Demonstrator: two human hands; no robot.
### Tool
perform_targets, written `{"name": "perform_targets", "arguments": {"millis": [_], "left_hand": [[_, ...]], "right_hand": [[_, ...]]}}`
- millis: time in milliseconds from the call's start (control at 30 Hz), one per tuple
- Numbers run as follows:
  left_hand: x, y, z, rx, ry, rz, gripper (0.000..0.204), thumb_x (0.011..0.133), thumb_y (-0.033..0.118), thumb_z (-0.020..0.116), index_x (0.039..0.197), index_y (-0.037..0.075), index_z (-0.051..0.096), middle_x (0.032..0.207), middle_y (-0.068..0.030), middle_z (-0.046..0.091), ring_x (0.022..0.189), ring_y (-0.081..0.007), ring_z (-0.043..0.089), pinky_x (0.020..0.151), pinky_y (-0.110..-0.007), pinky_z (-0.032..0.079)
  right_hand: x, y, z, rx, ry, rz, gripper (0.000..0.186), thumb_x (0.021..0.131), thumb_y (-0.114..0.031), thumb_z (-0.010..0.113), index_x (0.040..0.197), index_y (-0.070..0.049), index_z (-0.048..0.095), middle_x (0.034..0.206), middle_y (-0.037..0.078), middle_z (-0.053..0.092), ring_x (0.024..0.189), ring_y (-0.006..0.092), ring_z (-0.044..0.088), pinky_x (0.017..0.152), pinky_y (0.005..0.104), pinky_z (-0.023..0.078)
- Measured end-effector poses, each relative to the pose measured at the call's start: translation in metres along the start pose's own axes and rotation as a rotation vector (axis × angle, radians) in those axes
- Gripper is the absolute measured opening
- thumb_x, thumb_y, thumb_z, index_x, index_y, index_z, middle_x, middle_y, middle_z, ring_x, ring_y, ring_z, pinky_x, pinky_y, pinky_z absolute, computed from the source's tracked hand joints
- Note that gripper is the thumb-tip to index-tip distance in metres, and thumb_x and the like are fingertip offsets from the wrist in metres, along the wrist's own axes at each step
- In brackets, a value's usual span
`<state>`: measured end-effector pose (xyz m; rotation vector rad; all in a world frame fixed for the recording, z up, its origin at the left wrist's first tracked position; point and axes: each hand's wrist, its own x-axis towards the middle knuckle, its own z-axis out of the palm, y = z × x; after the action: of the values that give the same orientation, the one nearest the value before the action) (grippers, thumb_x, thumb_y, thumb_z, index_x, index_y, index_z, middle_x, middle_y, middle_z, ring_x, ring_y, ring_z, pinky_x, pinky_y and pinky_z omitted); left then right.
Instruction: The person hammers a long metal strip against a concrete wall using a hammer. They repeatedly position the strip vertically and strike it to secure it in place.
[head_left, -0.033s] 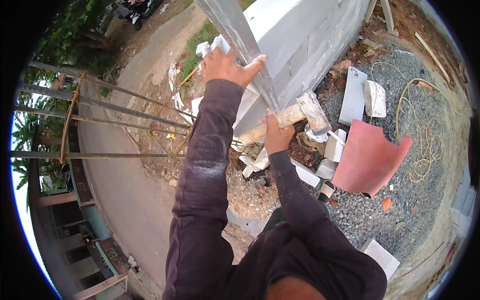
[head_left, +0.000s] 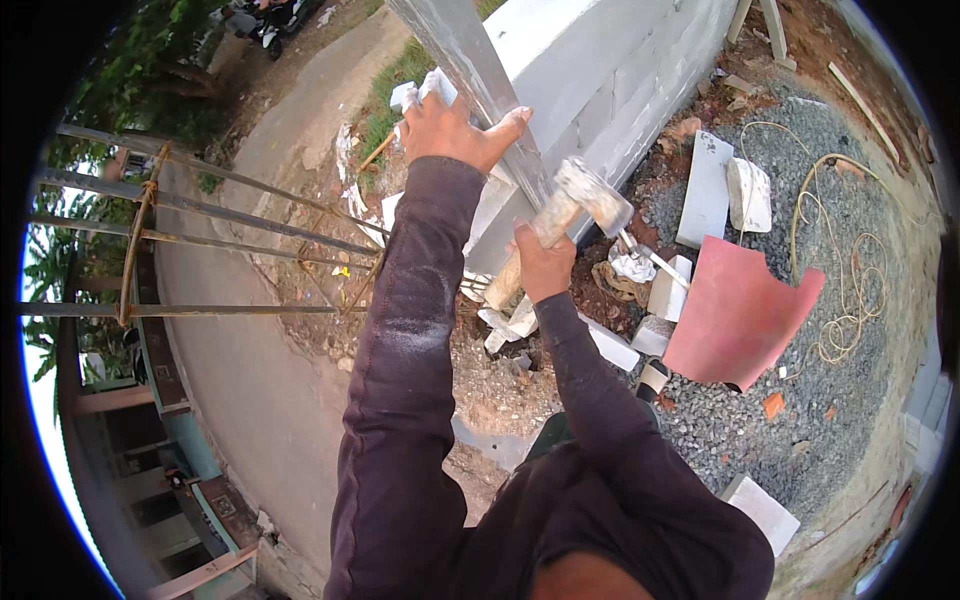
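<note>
My left hand (head_left: 458, 130) grips a long grey bar (head_left: 442, 35), a plank or straightedge, which slants along the end of a white block wall (head_left: 610, 90). My right hand (head_left: 543, 260) is wrapped round the handle of a white-dusted mallet (head_left: 590, 195) with a pale head. The mallet head sits just right of the bar, below my left hand; whether it touches the bar I cannot tell.
Tied steel rebar (head_left: 200, 205) juts in from the left beside a paved path (head_left: 230, 400). To the right, on gravel, lie white blocks (head_left: 705, 190), a red sheet (head_left: 740, 310) and coiled cord (head_left: 840, 330). A motorbike (head_left: 268, 30) stands at upper left.
The mallet has swung up and to the left, its handle now more steeply angled, as my right hand turned slightly. My left hand and the bar have barely moved.
</note>
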<state>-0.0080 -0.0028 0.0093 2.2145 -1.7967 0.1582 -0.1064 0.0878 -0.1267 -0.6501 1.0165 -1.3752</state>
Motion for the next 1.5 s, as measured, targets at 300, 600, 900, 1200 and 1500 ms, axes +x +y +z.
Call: {"name": "perform_targets", "arguments": {"millis": [300, 600, 900, 1200, 1500], "left_hand": [[-0.004, -0.004, 0.008, 0.061, 0.177, 0.059, 0.076, 0.065, 0.065, 0.061, 0.099, -0.002, 0.064, 0.12, -0.0286, 0.046, 0.117, -0.0421, 0.038, 0.099, -0.049, 0.028], [-0.003, 0.0, 0.002, 0.034, 0.087, 0.021, 0.075, 0.065, 0.066, 0.059, 0.099, -0.001, 0.065, 0.117, -0.0284, 0.048, 0.115, -0.0423, 0.039, 0.098, -0.049, 0.03], [-0.002, -0.002, 0.002, 0.014, 0.097, 0.036, 0.076, 0.065, 0.066, 0.059, 0.1, -0.001, 0.064, 0.12, -0.0261, 0.048, 0.117, -0.0431, 0.038, 0.098, -0.05, 0.03], [-0.005, -0.001, 0.004, 0.043, 0.083, 0.017, 0.075, 0.066, 0.064, 0.06, 0.102, -0.001, 0.063, 0.118, -0.027, 0.048, 0.116, -0.0405, 0.038, 0.098, -0.048, 0.029], [-0.005, -0.002, 0.006, 0.06, 0.097, 0.01, 0.074, 0.066, 0.065, 0.059, 0.101, 0.0, 0.064, 0.116, -0.0263, 0.049, 0.115, -0.0402, 0.039, 0.097, -0.048, 0.03]], "right_hand": [[0.004, -0.004, 0.0, -0.025, -0.097, 0.085, 0.019, 0.081, -0.015, 0.063, 0.089, 0.002, 0.057, 0.074, 0.004, 0.057, 0.063, 0.0097, 0.055, 0.057, 0.0271, 0.053], [0.006, 0.0, 0.0, -0.053, -0.132, 0.139, 0.015, 0.081, -0.012, 0.062, 0.077, 0.002, 0.059, 0.067, 0.004, 0.057, 0.057, 0.01, 0.054, 0.053, 0.0263, 0.049], [0.006, -0.003, -0.001, -0.06, -0.093, 0.092, 0.015, 0.08, -0.012, 0.063, 0.084, 0.001, 0.058, 0.073, 0.002, 0.057, 0.059, 0.0087, 0.055, 0.055, 0.0252, 0.05], [0.004, -0.002, 0.003, -0.103, -0.156, 0.214, 0.013, 0.082, -0.01, 0.062, 0.084, 0.002, 0.058, 0.072, 0.004, 0.058, 0.058, 0.0105, 0.053, 0.058, 0.0267, 0.05], [0.006, -0.006, -0.003, -0.173, -0.167, 0.183, 0.016, 0.08, -0.013, 0.064, 0.083, 0.002, 0.059, 0.073, 0.003, 0.058, 0.06, 0.0086, 0.054, 0.056, 0.0253, 0.05]]}}
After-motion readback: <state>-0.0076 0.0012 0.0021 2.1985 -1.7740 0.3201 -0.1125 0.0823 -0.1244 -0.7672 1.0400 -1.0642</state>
